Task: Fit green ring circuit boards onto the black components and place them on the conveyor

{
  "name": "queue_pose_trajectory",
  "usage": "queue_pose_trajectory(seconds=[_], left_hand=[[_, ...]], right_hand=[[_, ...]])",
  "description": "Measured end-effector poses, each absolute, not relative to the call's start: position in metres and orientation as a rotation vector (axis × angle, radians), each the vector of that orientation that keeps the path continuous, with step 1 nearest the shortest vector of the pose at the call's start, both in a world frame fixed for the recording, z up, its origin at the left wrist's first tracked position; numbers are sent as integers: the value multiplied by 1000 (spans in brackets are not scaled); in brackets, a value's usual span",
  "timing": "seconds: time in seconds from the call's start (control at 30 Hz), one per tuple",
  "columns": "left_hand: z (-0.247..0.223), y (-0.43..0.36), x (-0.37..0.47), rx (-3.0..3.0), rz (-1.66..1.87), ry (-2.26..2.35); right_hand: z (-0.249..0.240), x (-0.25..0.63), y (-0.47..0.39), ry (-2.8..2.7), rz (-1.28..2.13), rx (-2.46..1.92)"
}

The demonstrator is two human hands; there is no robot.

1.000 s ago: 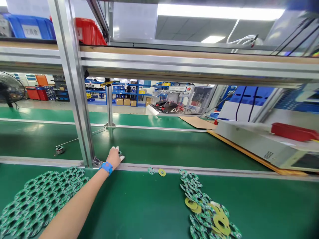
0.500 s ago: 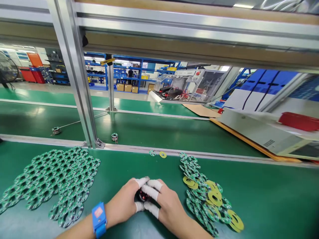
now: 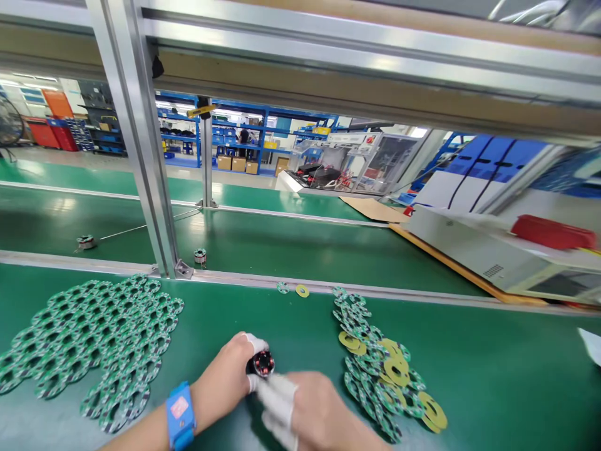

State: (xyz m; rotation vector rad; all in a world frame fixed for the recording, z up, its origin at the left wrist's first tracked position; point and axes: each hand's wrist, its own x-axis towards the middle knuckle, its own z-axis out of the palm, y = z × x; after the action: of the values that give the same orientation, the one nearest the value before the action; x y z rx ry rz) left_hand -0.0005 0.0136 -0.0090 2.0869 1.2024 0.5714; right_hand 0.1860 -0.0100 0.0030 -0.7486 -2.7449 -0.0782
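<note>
Legible text: none.

- Blue wrist strap [image 3: 179, 413], near left: red-and-white patch on its face, print too small to read.
- Ring-shaped circuit boards [image 3: 94, 335], left of worktop: white markings, unreadable.
- Cardboard boxes [image 3: 237, 165], far shelving: no marking can be made out.
- White machine housing [image 3: 474, 247], right: no lettering can be made out.

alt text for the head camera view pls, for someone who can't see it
Two hands meet over a green bench: the left hand, with a blue wristband, holds a small round black part, and the right hand is blurred beside it. Green ring boards lie piled left, green and yellow rings right.
</note>
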Motion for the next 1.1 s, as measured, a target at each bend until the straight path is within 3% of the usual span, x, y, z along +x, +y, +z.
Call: queue_pose_trajectory(seconds=[0.07, 0.13, 0.27, 0.43, 0.57, 0.67, 0.77, 0.9, 1.0, 1.1], left_hand=[[-10, 14, 0, 2046, 578, 1192], [-12, 15, 1, 2008, 590, 1187], [-16, 14, -2, 1985, 602, 1164], [2, 19, -16, 1942, 651, 1137], [26, 22, -16, 1810, 792, 1149], [32, 20, -10, 1752, 780, 1063], [29, 17, -5, 1695, 813, 1088], [20, 15, 0, 1654, 807, 1119], [10, 13, 1, 1923, 805, 1292], [-1, 12, 0, 2217, 611, 1447]], right_hand=[[20, 212, 23, -2458, -58, -1218], [37, 245, 65, -2063, -93, -1958], [52, 293, 123, -1931, -122, -2242], [43, 270, 97, -2038, -11, -2127], [42, 213, 47, -2202, 592, -1391], [44, 179, 24, -2036, 806, -1152], [41, 166, 15, -1964, 810, -1166], [29, 174, 13, -2076, 560, -1224], [19, 186, 16, -2119, 390, -1296], [13, 192, 18, -2107, 489, -1340]])
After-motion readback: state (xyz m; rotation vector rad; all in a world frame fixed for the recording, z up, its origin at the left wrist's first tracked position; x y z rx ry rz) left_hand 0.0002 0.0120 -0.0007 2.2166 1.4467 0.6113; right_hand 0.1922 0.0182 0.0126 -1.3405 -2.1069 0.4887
